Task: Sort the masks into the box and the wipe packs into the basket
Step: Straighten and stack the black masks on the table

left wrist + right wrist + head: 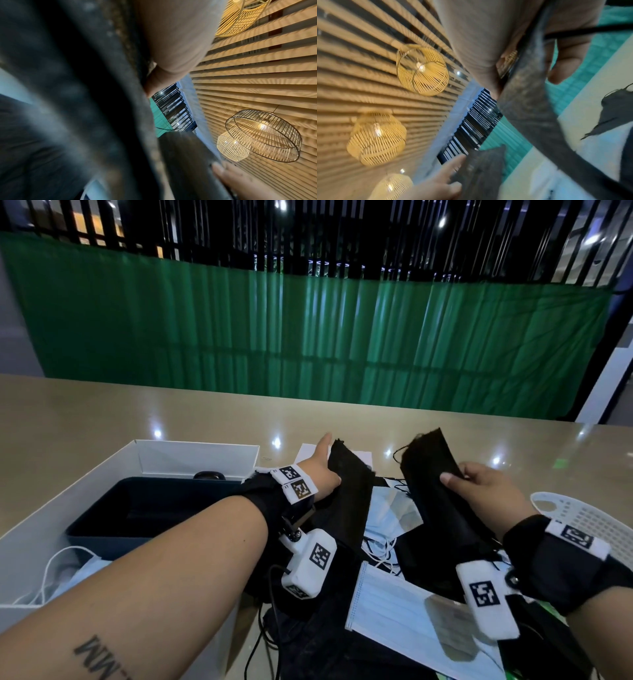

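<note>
In the head view my left hand pinches one black mask with its thumb, the index finger pointing straight out. My right hand grips a second black mask, lifted beside the first. Both are held above a pile of light blue masks and black ones on the table. The white box with a dark inner tray stands at left, a blue mask in its near corner. The white perforated basket sits at right. In the right wrist view thumb and fingers clamp the black mask.
A clear-wrapped pack lies on the blue masks near my right wrist. White paper lies behind the pile. The beige table runs back to a green curtain. Wrist-camera cables hang below my left arm.
</note>
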A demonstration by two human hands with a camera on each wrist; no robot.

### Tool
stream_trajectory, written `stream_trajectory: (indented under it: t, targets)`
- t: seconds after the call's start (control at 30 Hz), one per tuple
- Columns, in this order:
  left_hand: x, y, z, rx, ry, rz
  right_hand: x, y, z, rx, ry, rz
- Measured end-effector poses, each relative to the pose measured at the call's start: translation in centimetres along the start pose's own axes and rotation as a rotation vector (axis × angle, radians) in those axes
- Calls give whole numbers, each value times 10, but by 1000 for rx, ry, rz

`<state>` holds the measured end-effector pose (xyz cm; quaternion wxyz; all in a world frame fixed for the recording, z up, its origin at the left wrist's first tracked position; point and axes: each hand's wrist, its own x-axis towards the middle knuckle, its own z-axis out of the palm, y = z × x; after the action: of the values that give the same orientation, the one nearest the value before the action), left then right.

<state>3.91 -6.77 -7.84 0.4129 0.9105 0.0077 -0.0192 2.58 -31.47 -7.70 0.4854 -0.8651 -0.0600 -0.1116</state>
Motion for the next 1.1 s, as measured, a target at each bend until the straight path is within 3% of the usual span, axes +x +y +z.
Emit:
stream_trajectory:
  t: [0.13,0.2,0.37,0.47,0.53,0.63,0.7,0.8,0.97,1.1]
  targets:
    - [1,-2,0,-98,17,73,-3,-25,10,747,-151,32]
    - [0,-1,1,-165,2,111,-3,-30,15,910,-242,21]
    - [0,3,4,-331,-117,71,-4,-24,50,811,-268,156]
    - [-1,2,0,-424,-40,15,-8,-12,70,700,-295,263]
    - [-2,3,-4,-364,-57,-33,-10,-10,76,694,-339,296]
    - [-3,2,-5,-227,-130,104,-12,-14,78,718,-379,302]
    - [-5,0,-3,-253,-134,185,-12,-16,76,632,-360,292]
    - [-5,-2,-1,-395,-157,200,-9,-14,74,498,-313,243]
    - [-8,2,1,-486,-241,266,-8,-14,73,519,-333,201]
    - [-9,2,4,-476,-176,303,-9,-10,70,528,-320,141]
